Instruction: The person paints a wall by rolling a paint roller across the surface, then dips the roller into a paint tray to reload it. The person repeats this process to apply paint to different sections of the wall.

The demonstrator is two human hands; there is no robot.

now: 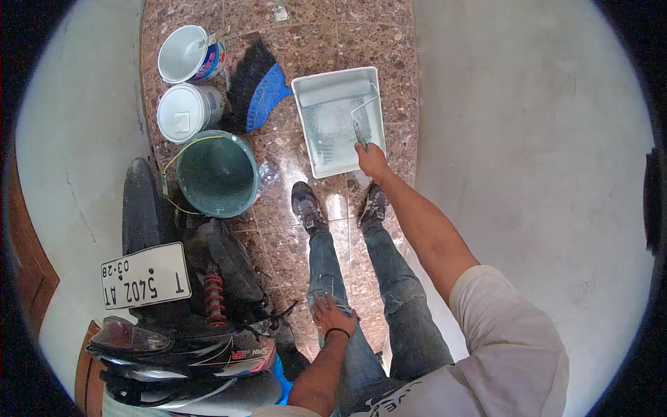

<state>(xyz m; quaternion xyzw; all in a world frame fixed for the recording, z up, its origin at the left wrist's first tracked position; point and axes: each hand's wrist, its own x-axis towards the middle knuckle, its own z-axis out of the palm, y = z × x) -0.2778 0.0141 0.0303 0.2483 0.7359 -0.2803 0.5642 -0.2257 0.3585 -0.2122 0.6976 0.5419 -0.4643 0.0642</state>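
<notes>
My right hand (pixel 372 160) is stretched down to the floor and grips the handle of a paint roller (pixel 340 90), whose white sleeve lies in the far end of a white paint tray (pixel 310 132). The tray sits on the brown stone floor just ahead of my shoes (pixel 307 206). My left hand (pixel 332 314) rests flat on my left knee, fingers spread, holding nothing. I am bent forward in blue jeans.
A green bucket (pixel 217 174) stands left of my feet, with two white paint tubs (pixel 186 111) and a blue-handled black brush (pixel 256 87) beyond it. A parked motorcycle (pixel 187 333) with a number plate fills the lower left. Pale walls flank the floor strip.
</notes>
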